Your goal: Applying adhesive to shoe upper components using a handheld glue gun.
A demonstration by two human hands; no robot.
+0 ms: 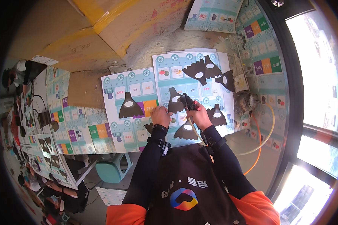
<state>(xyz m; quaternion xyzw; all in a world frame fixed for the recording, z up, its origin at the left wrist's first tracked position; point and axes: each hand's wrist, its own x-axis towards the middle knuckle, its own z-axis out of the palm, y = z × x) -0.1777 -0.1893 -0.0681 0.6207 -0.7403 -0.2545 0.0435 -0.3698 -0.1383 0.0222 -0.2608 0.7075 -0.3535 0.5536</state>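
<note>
My right hand (199, 117) is wrapped round a black spray gun (185, 101), its nozzle end over a dark fan-shaped piece (174, 98) with a pale oval in it. A thin yellowish hose (194, 129) leads from that hand down along my forearm. My left hand (160, 115) is closed, fingertips at the lower left corner of the same piece. Similar dark pieces with scalloped edges lie around: one (130, 106) to the left, one (187, 131) below, one (217, 115) to the right. Several overlap at the upper right, among them one (196, 72).
Printed sheets (139, 78) cover the work table. Cardboard (64, 37) stands along the back left. A metal fitting (248, 100) sits at the right, with an orange hose (260, 144) nearby. A teal stool (109, 170) is below left. Other people work far left; a glass door (315, 71) is right.
</note>
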